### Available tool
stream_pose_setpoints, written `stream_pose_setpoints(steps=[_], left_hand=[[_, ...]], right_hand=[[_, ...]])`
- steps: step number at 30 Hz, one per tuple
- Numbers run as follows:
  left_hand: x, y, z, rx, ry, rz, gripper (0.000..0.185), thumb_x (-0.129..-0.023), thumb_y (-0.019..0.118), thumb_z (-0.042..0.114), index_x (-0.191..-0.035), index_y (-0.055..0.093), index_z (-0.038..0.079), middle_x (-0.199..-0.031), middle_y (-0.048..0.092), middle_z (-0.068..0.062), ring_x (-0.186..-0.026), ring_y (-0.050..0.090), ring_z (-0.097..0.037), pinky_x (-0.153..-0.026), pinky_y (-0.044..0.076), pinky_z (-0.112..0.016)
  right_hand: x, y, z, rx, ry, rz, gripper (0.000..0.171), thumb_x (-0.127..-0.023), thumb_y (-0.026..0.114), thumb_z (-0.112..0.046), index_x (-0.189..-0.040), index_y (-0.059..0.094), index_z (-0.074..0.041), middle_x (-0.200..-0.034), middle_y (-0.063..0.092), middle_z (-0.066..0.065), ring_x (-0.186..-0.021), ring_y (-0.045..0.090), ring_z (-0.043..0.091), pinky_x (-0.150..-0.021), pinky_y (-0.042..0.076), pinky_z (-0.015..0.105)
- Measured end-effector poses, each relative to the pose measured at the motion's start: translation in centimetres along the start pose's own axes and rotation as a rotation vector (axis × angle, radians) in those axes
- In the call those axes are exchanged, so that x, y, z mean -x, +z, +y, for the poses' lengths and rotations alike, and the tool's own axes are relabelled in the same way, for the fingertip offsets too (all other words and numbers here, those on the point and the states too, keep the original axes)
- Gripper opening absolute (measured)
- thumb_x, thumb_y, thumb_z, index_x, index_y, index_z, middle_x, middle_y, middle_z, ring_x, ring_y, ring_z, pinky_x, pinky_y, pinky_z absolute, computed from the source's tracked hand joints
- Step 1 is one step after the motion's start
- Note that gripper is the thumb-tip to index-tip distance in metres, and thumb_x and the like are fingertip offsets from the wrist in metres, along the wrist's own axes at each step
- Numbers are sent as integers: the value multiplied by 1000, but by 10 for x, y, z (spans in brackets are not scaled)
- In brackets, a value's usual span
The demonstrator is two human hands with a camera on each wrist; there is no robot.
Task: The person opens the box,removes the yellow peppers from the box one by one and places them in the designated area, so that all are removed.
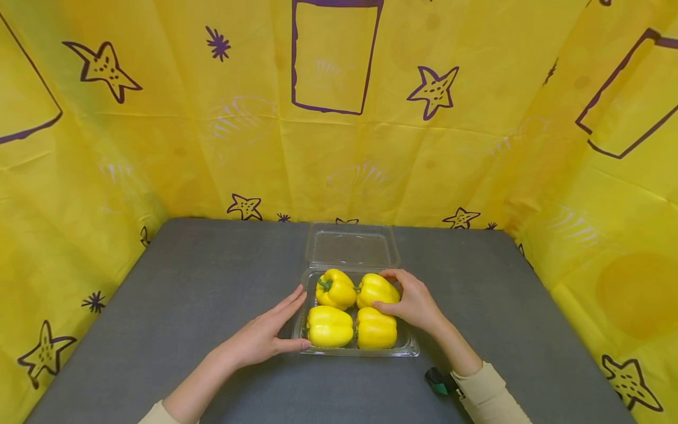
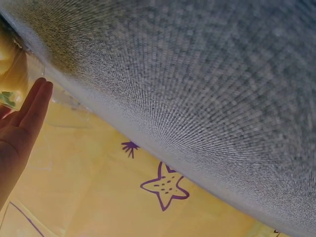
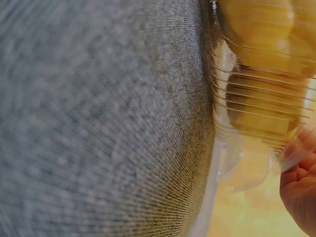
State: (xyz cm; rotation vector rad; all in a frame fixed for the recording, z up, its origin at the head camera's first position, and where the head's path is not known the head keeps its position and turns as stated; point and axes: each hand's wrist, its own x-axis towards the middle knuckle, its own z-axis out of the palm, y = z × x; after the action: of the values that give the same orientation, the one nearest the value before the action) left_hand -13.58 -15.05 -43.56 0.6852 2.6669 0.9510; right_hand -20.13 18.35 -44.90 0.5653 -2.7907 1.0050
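A clear plastic clamshell container [image 1: 408, 352] sits mid-table with its lid [image 1: 352, 247] lying open toward the back. Several yellow bell peppers fill it. My right hand [image 1: 410, 300] curls over the back-right pepper [image 1: 372, 288], thumb at its front and fingers at its far side. My left hand [image 1: 288, 321] lies flat against the container's left side with straight fingers, thumb at the front-left corner. In the left wrist view only the straight fingers [image 2: 27, 118] show. In the right wrist view the ribbed container wall [image 3: 247, 98] is close, with my right hand [image 3: 298, 187] at the lower right edge.
A grey table [image 1: 185, 294] carries the container. Yellow sheets printed with purple stars [image 1: 434, 88] wall it in at the back and both sides. A green and black wrist device [image 1: 438, 380] sits by my right sleeve.
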Motion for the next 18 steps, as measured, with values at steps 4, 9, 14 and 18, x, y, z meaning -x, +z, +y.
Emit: stream_pose_setpoints(steps=[4, 9, 14, 18], left_hand=[[0, 0, 1, 1, -4, 0, 94, -74, 61, 63, -148, 18, 24, -153, 9, 10, -134, 27, -18, -100, 33, -51], [0, 0, 1, -7, -11, -1, 95, -74, 61, 64, -148, 17, 25, -153, 9, 10, -134, 27, -18, -100, 33, -51], [0, 0, 1, 1, -10, -1, 95, -74, 61, 64, -148, 17, 25, -153, 8, 11, -134, 26, -18, -100, 32, -50], [0, 0, 1, 6, -7, 3, 95, -74, 61, 64, -148, 17, 25, -153, 7, 12, -134, 25, -17, -101, 32, -50]], right_hand=[[0, 1, 1, -9, -9, 12, 68, -64, 74, -59, -116, 55, -21, -108, 57, -8, -93, 52, 10, -80, 47, 33], [1, 0, 1, -33, -37, 28, 68, -64, 76, -55, -117, 54, -19, -109, 56, -8, -94, 53, 10, -80, 47, 34], [1, 1, 3, -48, -62, 44, 67, -64, 77, -53, -117, 54, -20, -110, 55, -9, -94, 52, 9, -79, 47, 34], [1, 1, 4, -49, -75, 52, 66, -64, 78, -51, -117, 53, -20, -109, 54, -10, -94, 52, 8, -79, 48, 34]])
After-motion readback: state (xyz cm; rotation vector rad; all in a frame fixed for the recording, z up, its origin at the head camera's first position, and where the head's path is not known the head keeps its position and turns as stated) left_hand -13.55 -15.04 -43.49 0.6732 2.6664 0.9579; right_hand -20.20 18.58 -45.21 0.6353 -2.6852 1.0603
